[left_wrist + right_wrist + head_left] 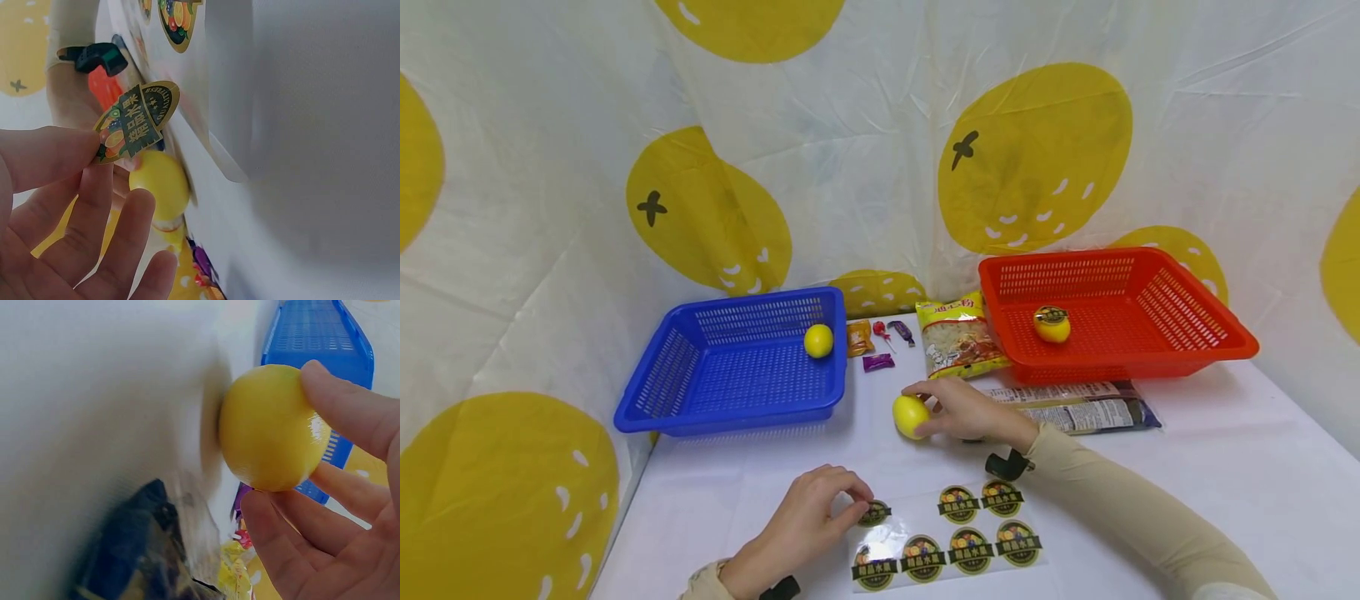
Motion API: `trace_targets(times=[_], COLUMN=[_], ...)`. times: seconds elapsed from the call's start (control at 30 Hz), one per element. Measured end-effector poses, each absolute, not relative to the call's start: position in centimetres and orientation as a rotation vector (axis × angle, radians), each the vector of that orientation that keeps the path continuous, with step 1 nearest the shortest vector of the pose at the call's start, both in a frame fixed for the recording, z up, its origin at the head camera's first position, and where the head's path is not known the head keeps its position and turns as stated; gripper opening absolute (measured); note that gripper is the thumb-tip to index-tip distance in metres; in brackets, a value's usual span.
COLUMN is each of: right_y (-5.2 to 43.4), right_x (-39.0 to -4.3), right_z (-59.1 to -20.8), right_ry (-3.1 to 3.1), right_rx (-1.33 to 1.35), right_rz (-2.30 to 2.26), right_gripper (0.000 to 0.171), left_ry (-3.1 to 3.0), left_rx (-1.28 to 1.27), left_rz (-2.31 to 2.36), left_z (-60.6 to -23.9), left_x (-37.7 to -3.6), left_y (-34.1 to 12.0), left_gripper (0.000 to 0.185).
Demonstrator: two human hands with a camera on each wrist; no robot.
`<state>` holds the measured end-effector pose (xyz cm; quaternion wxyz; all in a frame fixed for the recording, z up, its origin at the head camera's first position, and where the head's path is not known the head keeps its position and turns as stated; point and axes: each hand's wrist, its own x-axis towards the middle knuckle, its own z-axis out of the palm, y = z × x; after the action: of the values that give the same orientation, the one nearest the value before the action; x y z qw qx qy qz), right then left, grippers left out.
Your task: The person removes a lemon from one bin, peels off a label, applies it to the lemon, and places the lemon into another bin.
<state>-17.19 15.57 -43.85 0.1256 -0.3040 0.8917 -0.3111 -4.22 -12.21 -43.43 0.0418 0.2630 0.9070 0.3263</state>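
My left hand (815,514) pinches one round black-and-gold sticker (137,122) between thumb and forefinger, its other fingers spread loosely. Below it on the table lies a clear sheet (940,521) with several like stickers in rows. With thumb and fingers my right hand (961,410) grips a yellow lemon (272,428), just in front of the snack packets. A second lemon (818,341) sits in the right end of the blue basket (662,367). In the red basket (1120,364) is another lemon (1052,327) with a sticker on its top.
Between the baskets lie small wrapped sweets (878,362), a lollipop (880,328) and a yellow food bag (962,337). Flat dark packets (1086,414) lie in front of the red basket, by my right forearm. A lemon-print cloth (865,150) hangs behind.
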Motion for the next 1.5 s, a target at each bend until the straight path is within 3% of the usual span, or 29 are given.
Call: trace_targets(times=[0.63,0.97,1.5], right_y=[15.2,15.2,14.8], right_x=[-17.0,-16.8,-16.5], right_z=[-44.9,-45.1,-45.3], right_ry=[2.680,2.696,2.683], right_rx=[-0.886,-0.878,-0.937], right_rz=[-0.873,-0.893,-0.949], right_gripper=[0.070,0.071,0.066], left_ry=[2.771,2.639,2.668], left_rx=[0.751,0.442,0.377], left_rz=[1.167,1.602,1.730], left_z=[-43.5,-44.3,-44.7], left_x=[-4.7,-6.9,-10.8], left_y=[-11.7,-9.4,-6.8], left_gripper=[0.007,0.007,0.011])
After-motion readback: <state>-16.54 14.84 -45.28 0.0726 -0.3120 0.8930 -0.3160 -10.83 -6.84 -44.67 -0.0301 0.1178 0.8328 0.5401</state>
